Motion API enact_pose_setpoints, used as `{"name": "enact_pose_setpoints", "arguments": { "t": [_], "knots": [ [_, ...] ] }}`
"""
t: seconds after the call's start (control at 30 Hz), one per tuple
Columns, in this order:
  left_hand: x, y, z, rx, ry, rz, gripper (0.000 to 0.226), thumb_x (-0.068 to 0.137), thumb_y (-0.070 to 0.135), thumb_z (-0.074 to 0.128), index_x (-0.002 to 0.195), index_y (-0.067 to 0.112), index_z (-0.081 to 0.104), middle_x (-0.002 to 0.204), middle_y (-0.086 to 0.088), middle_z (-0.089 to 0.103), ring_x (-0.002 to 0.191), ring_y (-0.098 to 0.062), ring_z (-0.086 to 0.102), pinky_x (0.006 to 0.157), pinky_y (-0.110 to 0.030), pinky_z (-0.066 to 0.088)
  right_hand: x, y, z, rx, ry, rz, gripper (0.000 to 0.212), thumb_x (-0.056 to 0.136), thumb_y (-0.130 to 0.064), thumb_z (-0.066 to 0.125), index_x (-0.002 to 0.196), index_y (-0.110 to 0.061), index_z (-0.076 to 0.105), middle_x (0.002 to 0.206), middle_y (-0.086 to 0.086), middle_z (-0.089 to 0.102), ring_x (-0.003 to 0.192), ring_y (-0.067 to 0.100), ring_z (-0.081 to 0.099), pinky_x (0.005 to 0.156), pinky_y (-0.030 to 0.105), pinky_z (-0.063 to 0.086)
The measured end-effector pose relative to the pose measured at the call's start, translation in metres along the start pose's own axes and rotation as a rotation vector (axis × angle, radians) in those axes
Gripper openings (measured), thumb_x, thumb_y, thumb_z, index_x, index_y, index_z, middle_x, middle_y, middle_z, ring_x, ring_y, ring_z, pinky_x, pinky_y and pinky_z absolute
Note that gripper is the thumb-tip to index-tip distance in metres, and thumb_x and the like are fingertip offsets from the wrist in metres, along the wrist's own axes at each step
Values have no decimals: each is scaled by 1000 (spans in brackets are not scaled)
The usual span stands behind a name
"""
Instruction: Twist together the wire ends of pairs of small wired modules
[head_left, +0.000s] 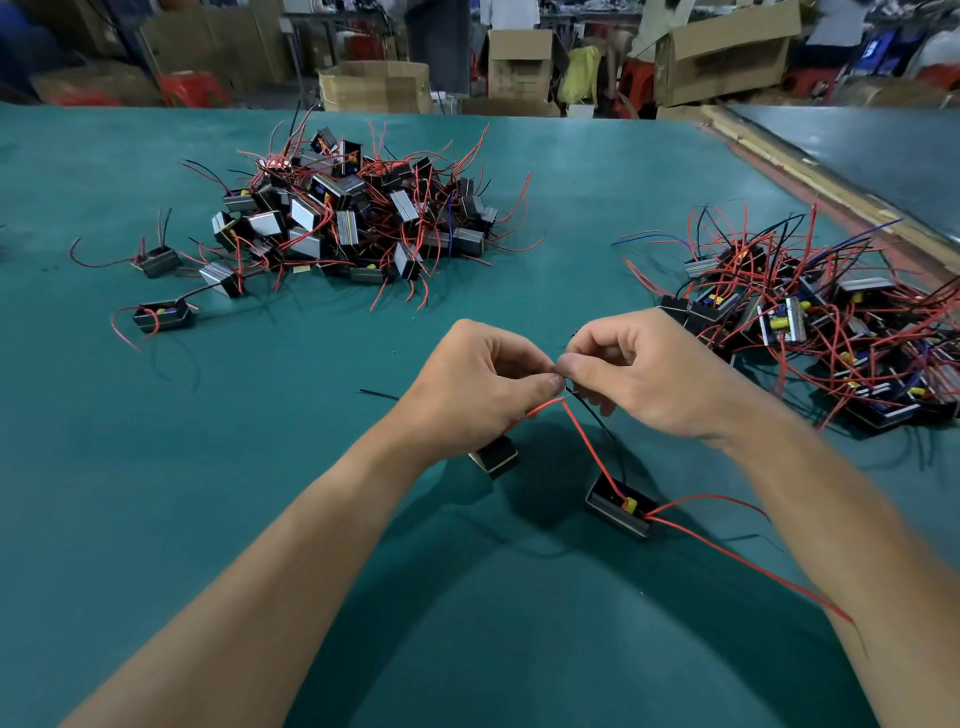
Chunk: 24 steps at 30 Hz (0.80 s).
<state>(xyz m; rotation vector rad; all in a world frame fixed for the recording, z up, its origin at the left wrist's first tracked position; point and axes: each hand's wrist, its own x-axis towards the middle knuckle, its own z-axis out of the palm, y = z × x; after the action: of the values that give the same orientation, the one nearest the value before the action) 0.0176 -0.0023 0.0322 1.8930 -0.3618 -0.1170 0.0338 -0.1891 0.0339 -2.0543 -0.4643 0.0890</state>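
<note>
Looking down from the head view, we find both hands raised over the near middle of the green table (260, 467); the left hand (483, 384) and the right hand (639, 374) meet thumb to thumb, each pinching the wire ends between thumb and forefinger, the other fingers curled. From that pinch a red wire (587, 447) and a black wire (597, 421) run down to an open black module (621, 506) lying near the table's near edge; a second module (496, 457) sits half hidden under the left wrist, with a short red lead rising to the same pinch. We judge the twist itself to be in hand; how far the ends are wound we cannot tell, as the fingertips cover them. The next move calls for one hand rolling the strands while the other holds them taut, then laying the joined pair aside. A large heap of modules (353, 213) lies towards the far edge; another heap (810, 322) lies at the right edge; two loose modules (163, 316) rest near the left edge.
</note>
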Motion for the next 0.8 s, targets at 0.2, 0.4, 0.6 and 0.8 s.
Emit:
{"name": "enact_pose_setpoints", "arguments": {
  "t": [0.2, 0.4, 0.6, 0.8],
  "knots": [
    [-1, 0, 2, -2, 14, 35, 14, 87, 3, 71, 74, 8, 72, 47, 10, 59, 37, 2, 44, 42, -11, 34, -1, 0, 0, 2, 2, 38, 23, 93, -18, 65, 72, -10, 68, 58, 3, 63, 52, 14, 53, 54, 32, 45],
    [-1, -1, 4, 41, 33, 91, 15, 85, 6, 73, 71, 13, 74, 51, 10, 61, 45, -1, 45, 46, -14, 36, -5, -7, -1, 79, -64, 137, 33, 96, -15, 61, 64, -11, 62, 50, -4, 55, 47, 9, 46, 46, 18, 39],
    [-1, -3, 5, 25, 37, 131, 14, 83, 7, 74, 72, 15, 76, 62, -2, 70, 55, -9, 53, 55, -29, 46, -7, -15, -2, 244, -148, 248, 31, 98, -9, 53, 66, -9, 54, 53, 0, 45, 46, 9, 37, 46, 18, 32],
    [-1, -5, 5, 75, 50, 139, 14, 82, 10, 74, 70, 18, 75, 61, -1, 69, 53, -8, 52, 54, -29, 46, -4, -13, 1, 222, -92, 248, 35, 95, -6, 51, 61, -10, 55, 49, 0, 44, 43, 9, 35, 44, 19, 31]
  ]
}}
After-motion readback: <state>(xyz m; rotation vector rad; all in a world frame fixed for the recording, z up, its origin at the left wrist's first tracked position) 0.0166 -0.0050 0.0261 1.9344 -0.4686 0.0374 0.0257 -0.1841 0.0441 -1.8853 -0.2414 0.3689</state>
